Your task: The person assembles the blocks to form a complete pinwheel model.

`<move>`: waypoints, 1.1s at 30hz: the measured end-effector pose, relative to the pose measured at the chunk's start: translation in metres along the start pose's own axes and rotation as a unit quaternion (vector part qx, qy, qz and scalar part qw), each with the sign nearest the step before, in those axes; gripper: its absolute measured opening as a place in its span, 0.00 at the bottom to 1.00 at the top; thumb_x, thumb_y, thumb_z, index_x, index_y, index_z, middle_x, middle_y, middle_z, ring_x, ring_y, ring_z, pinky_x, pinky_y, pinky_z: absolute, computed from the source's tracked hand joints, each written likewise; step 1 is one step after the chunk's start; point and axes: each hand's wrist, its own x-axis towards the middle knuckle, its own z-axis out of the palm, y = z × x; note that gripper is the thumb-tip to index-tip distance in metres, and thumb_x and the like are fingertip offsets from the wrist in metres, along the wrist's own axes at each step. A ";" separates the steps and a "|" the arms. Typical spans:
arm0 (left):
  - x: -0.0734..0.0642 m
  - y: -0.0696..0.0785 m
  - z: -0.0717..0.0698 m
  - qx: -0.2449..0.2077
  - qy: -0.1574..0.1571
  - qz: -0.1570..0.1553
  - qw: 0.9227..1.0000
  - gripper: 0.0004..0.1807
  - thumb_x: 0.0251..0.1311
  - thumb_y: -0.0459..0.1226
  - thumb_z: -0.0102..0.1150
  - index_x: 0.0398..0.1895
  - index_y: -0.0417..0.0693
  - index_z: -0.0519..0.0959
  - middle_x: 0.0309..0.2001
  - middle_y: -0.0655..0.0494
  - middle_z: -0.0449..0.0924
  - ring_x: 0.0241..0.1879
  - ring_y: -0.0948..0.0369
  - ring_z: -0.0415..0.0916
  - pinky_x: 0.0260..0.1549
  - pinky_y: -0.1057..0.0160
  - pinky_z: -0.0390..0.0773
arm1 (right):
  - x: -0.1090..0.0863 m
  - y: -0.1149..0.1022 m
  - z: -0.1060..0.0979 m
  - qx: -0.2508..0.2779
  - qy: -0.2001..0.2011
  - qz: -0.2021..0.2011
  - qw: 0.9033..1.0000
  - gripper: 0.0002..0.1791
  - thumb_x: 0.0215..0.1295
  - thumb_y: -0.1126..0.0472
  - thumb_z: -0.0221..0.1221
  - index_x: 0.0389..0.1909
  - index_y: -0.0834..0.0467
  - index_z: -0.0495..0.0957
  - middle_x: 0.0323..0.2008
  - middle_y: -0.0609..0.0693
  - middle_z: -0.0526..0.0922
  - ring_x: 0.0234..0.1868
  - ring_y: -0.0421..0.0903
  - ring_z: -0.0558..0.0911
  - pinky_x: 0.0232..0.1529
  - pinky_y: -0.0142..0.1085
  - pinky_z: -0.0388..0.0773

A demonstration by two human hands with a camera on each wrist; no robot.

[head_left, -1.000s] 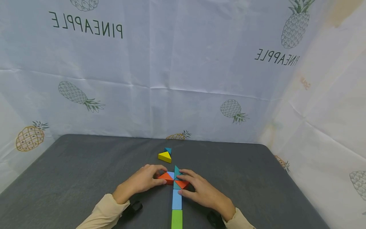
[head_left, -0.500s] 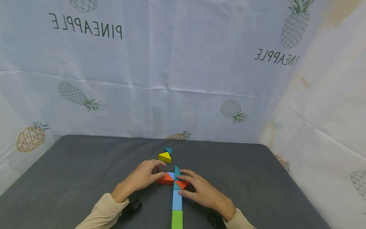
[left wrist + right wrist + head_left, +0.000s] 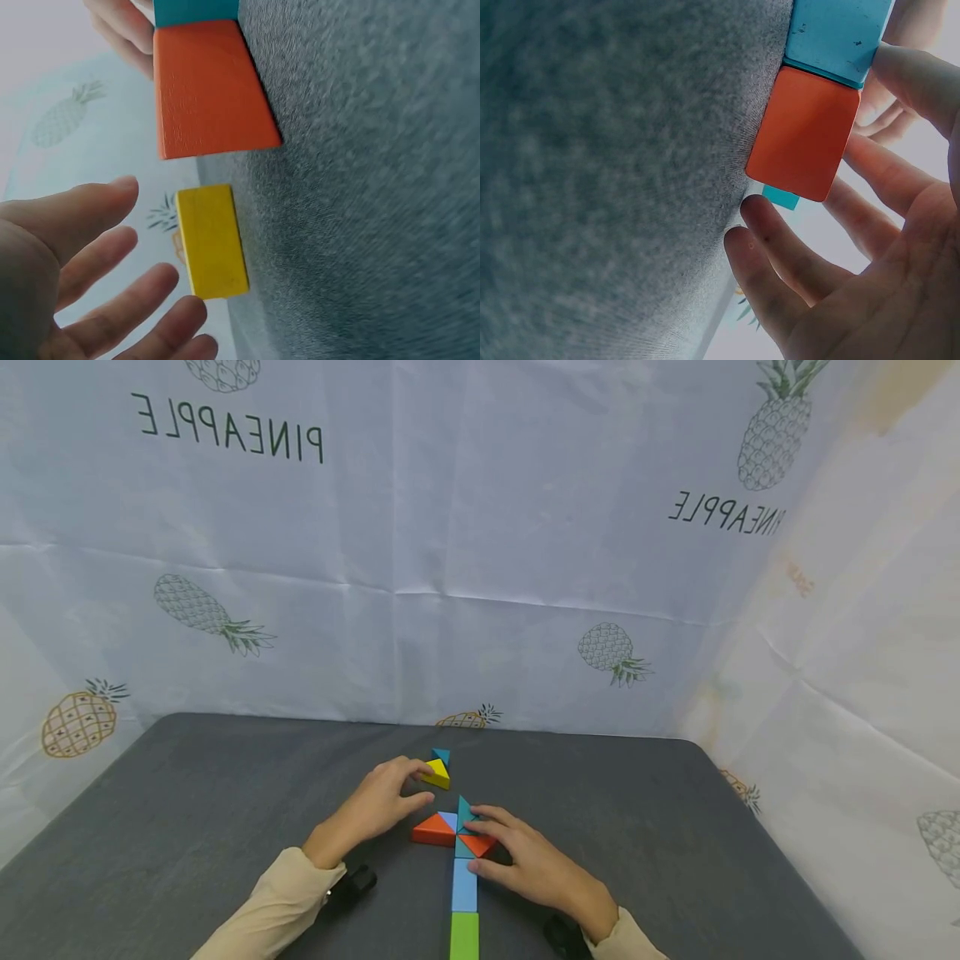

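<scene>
My left hand (image 3: 378,802) is spread beside the yellow triangular block (image 3: 438,775), its fingertips over or at the block's left end. In the left wrist view a gap shows between the thumb and the yellow block (image 3: 213,241). My right hand (image 3: 536,864) rests on the pinwheel-like group of blocks, thumb at the light blue block (image 3: 464,885), fingers reaching over the right red triangle (image 3: 477,843) and the teal triangle (image 3: 462,810). In the right wrist view, those fingers lie loosely around the red block (image 3: 804,135). A left red triangle (image 3: 433,832) lies against a pale blue triangle (image 3: 448,819).
Behind the yellow block is a small blue triangle (image 3: 442,756). A green block (image 3: 464,935) continues the row toward the near edge. Everything lies on a dark grey table (image 3: 225,793), with a pineapple-print cloth (image 3: 487,527) hanging behind it.
My left hand has let go of the left red triangle and moved away from me to the yellow block. The right hand has stayed in place on the blocks.
</scene>
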 end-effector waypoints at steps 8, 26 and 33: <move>0.013 0.002 0.000 0.002 0.012 0.012 1.000 0.19 0.60 0.37 0.68 0.55 0.44 0.80 0.48 0.49 0.80 0.49 0.50 0.79 0.49 0.50 0.80 | 0.001 0.001 0.000 -0.003 0.002 0.000 1.000 0.33 0.69 0.34 0.52 0.70 0.47 0.70 0.74 0.47 0.62 0.71 0.54 0.68 0.65 0.58 0.68; 0.039 0.003 0.004 0.045 0.012 0.003 0.999 0.17 0.62 0.38 0.66 0.53 0.44 0.81 0.47 0.46 0.80 0.48 0.51 0.78 0.47 0.50 0.80 | 0.000 0.000 -0.001 -0.001 0.005 -0.004 1.000 0.33 0.69 0.34 0.53 0.69 0.47 0.70 0.74 0.47 0.62 0.71 0.54 0.68 0.65 0.58 0.68; 0.047 0.002 0.008 0.059 0.004 -0.001 0.998 0.18 0.63 0.39 0.66 0.54 0.45 0.81 0.50 0.47 0.79 0.49 0.51 0.77 0.49 0.50 0.80 | 0.000 0.000 0.000 0.000 0.005 -0.003 1.000 0.33 0.69 0.34 0.53 0.69 0.47 0.70 0.74 0.47 0.62 0.71 0.54 0.68 0.65 0.58 0.68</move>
